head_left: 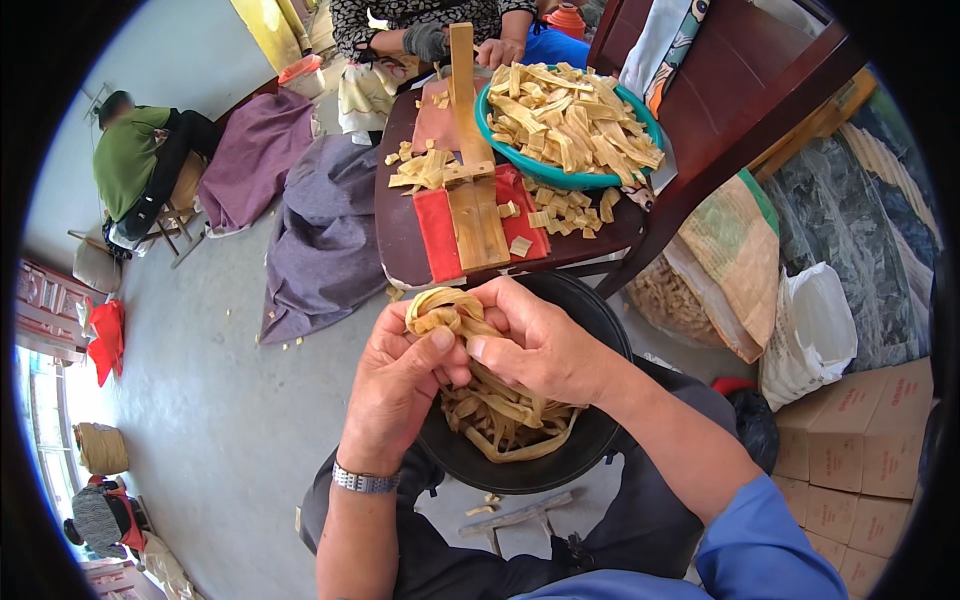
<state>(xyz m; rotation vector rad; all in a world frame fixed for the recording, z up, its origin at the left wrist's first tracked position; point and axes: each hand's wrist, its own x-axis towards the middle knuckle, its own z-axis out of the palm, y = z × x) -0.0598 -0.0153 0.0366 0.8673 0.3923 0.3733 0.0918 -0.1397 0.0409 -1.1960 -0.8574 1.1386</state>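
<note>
Both hands are held over a black bucket (pixel 470 475) between my knees. My left hand (pixel 400 370), with a metal watch on its wrist, is closed around a coil of pale yellow, pliable flat strips (pixel 443 300). Thumb and fingers of my right hand (pixel 535 340) pinch the same coil from its right side. Part of the coil is hidden behind the fingers. More limp yellow strips (pixel 510 415) lie heaped inside the bucket, just under my hands.
Ahead, a chair seat (pixel 395 240) bears a wooden cutting frame (pixel 478 225), cut yellow pieces (pixel 565 210) and a teal basin (pixel 575 180) of strips. A person (pixel 420 25) sits behind it. Sacks (pixel 810 330) and cartons (pixel 850 430) stand right; another person (pixel 140 160) sits far left.
</note>
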